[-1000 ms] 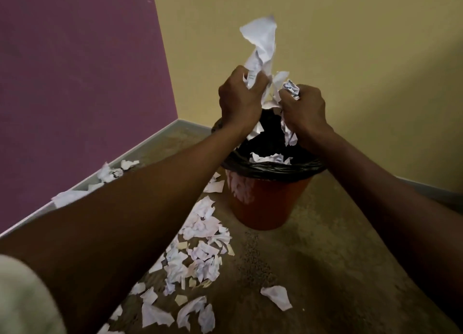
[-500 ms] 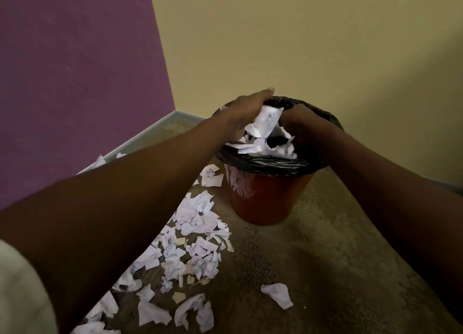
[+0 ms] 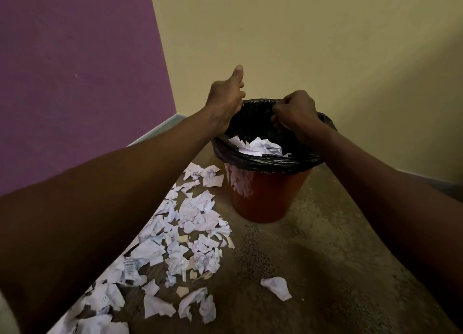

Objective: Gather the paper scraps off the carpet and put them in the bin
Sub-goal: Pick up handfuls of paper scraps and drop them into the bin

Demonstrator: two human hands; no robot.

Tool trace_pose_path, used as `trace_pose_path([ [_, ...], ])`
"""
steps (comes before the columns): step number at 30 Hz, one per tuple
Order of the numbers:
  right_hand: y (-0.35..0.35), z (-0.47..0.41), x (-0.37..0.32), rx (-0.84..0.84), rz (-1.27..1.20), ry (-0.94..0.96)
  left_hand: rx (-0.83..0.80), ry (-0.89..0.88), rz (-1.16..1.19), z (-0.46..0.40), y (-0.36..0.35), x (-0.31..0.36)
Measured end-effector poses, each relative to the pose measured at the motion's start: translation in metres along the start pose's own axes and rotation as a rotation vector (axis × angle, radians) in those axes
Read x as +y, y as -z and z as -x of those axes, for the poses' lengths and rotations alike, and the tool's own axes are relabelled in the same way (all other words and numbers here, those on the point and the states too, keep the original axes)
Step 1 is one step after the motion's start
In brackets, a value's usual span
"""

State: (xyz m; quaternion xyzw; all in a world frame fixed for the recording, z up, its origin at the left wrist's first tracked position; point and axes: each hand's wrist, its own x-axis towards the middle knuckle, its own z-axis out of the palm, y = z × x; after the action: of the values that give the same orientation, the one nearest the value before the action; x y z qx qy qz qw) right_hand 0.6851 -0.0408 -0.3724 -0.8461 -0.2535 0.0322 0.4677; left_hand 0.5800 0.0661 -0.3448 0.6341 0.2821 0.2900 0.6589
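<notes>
A red bin (image 3: 263, 198) with a black liner (image 3: 253, 161) stands on the brown carpet (image 3: 325, 271) in the corner. Crumpled white paper (image 3: 258, 146) lies inside it. My left hand (image 3: 225, 100) hovers over the bin's far left rim, thumb out, fingers loosely bent, holding nothing. My right hand (image 3: 295, 113) is over the far right of the opening with its fingers curled; no paper shows in it. Several paper scraps (image 3: 195, 215) litter the carpet left of the bin, and one lone scrap (image 3: 276, 287) lies in front of it.
A purple wall (image 3: 75, 83) runs along the left and a yellow wall (image 3: 325, 45) stands behind the bin. A pale skirting strip (image 3: 160, 129) follows the purple wall. Bare carpet stretches to the right of the bin.
Both hands held a bundle of paper above the bin, pushed it down into the liner and let go. They have now lifted out, and the paper stays in the bin.
</notes>
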Motion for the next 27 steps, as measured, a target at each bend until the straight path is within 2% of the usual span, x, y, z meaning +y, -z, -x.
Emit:
trace_pose_path([
  [2, 0.003, 0.014, -0.010, -0.107, -0.057, 0.053, 0.029, -0.022, 0.040, 0.008, 0.006, -0.002],
  [6, 0.005, 0.046, -0.027, -0.502, -0.138, 0.164, 0.098, -0.043, 0.042, 0.019, 0.020, -0.012],
  [9, 0.003, 0.057, -0.028, -0.625, -0.194, 0.160, 0.107, -0.041, 0.061, 0.029, 0.030, -0.016],
  [12, -0.002, 0.058, -0.022, -0.569, -0.206, 0.165, 0.102, -0.041, 0.054, 0.036, 0.037, -0.021],
  [17, -0.002, 0.059, -0.016, -0.278, -0.035, 0.291, 0.103, -0.045, 0.023, 0.047, 0.049, -0.025],
  [20, -0.001, 0.066, -0.014, -0.176, -0.100, 0.314, 0.131, -0.061, 0.025, 0.060, 0.057, -0.031],
  [24, -0.003, 0.103, -0.011, -0.237, -0.279, 0.363, 0.242, -0.082, -0.072, 0.095, 0.074, -0.062],
  [27, -0.014, 0.133, 0.000, -0.311, -0.305, 0.399, 0.269, -0.040, -0.191, 0.121, 0.093, -0.103],
])
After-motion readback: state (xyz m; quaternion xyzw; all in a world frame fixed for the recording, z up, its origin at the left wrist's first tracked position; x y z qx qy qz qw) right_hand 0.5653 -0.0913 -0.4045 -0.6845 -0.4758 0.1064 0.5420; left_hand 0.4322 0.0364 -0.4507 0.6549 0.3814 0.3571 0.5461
